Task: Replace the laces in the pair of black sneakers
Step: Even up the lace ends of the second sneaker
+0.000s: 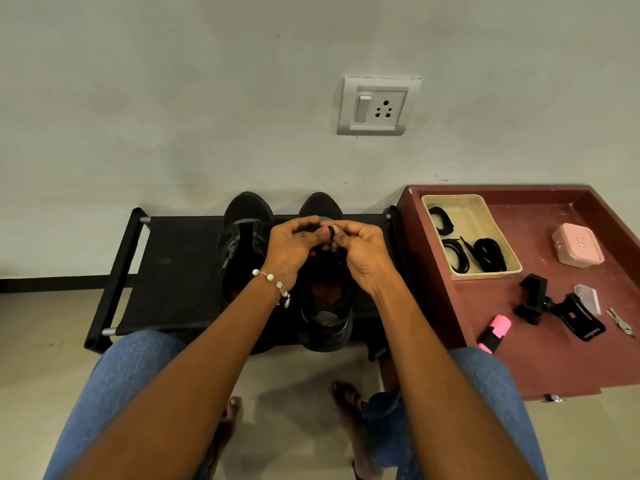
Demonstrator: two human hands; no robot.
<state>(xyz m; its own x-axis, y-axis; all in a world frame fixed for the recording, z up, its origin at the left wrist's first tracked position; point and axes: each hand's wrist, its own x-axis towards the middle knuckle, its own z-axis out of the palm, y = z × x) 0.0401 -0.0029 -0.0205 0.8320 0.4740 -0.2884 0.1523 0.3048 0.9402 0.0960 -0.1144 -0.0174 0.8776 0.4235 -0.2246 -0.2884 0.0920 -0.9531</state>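
Observation:
Two black sneakers stand side by side on a low black rack point(166, 271), toes toward the wall. The left sneaker point(239, 244) sits untouched. Over the tongue of the right sneaker point(327, 306), my left hand point(292, 247) and my right hand point(363, 254) meet, fingers curled. Both pinch a black lace point(330, 232) near the upper eyelets. The lace is mostly hidden by my fingers. Coiled black laces point(488, 254) lie in a beige tray point(467, 216) to the right.
A dark red side table point(554, 358) at the right holds the tray, a pink case point(577, 244), a black clamp mount point(557, 308), a pink highlighter point(493, 334) and small keys point(621, 322). A wall socket point(377, 105) is above. My knees and sandalled feet are below.

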